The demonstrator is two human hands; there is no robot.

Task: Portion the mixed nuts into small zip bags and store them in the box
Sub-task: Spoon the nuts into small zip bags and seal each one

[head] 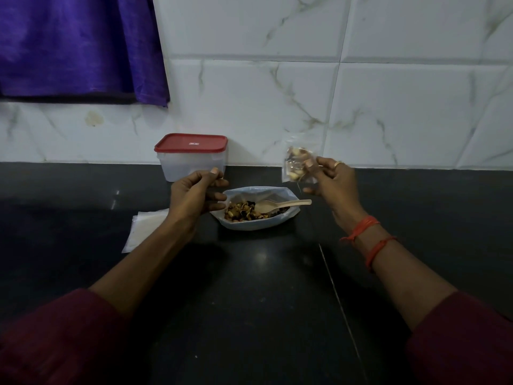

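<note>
My right hand (331,180) pinches a small clear zip bag (295,162) with nuts inside, held up above the counter near the wall. Below and to its left lies a large open bag of mixed nuts (256,209) with a pale spoon (280,204) resting in it. My left hand (194,194) hovers just left of that bag with fingers curled and nothing in them. The plastic box (191,157) with its red lid on stands against the wall behind my left hand.
A small stack of clear zip bags (144,229) lies flat on the dark counter (249,287), partly under my left forearm. White marbled tiles form the back wall. A purple cloth (80,48) hangs at the upper left.
</note>
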